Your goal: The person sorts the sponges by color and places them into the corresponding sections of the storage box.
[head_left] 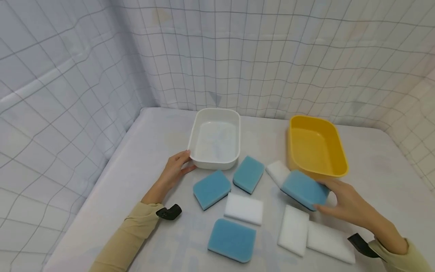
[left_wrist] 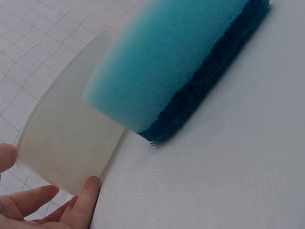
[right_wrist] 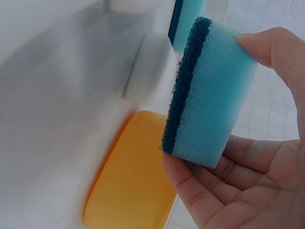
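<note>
1. Head: four white sponges [head_left: 293,230] are seen, one partly hidden, and four blue sponges [head_left: 232,240], one gripped by the right hand [head_left: 346,200] before the yellow tub [head_left: 314,145].
2. Left wrist: the white tub [left_wrist: 71,129], left of the yellow tub, is touched by the left hand's [head_left: 172,170] extended fingers.
3. Right wrist: the held sponge's [right_wrist: 217,95] dark scouring layer [right_wrist: 185,88] is revealed; the yellow tub is cut off.

Four blue sponges [head_left: 232,240], four white blocks [head_left: 243,208], two tubs [head_left: 214,165] (one yellow).

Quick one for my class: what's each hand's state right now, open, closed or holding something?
Left hand: open, touching the near-left corner of the white tub.
Right hand: closed, holding a blue sponge.
</note>
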The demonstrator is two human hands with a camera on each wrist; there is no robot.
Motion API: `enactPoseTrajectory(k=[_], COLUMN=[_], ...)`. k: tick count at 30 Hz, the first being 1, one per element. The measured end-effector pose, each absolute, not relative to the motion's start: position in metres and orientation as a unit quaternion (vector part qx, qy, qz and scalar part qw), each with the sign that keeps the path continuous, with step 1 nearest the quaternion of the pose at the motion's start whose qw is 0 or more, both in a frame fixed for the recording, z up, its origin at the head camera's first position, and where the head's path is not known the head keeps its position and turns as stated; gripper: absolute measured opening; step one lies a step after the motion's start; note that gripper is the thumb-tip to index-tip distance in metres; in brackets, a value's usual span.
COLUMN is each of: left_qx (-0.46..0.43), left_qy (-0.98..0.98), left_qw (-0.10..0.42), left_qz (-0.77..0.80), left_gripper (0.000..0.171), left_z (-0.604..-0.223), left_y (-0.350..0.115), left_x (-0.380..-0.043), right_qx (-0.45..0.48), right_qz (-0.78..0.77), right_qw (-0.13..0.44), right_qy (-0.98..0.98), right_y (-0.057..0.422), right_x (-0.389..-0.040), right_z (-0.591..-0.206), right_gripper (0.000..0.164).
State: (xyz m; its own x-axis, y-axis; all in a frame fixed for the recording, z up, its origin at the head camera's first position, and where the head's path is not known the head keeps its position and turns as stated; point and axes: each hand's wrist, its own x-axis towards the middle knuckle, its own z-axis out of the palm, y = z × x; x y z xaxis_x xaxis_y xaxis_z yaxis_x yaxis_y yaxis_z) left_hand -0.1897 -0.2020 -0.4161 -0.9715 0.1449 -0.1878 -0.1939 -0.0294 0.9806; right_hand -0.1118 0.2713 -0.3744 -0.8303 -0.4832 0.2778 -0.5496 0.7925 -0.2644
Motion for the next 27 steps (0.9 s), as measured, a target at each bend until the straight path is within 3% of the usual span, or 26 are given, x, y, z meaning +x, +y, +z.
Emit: enactPoseTrajectory(k=[27], left_qx=[-0.036], left_qy=[0.687], left_qw=[0.114], left_qz=[0.716], left_gripper=[0.056], left_z=[-0.420], left_y=[-0.201], left_x=[-0.191], right_qx=[0.293], right_qz=[0.181], right_qw=[0.065], right_qy=[-0.937], right_y=[0.232], right_x=[-0.158], right_z=[-0.354], right_gripper=[0.057])
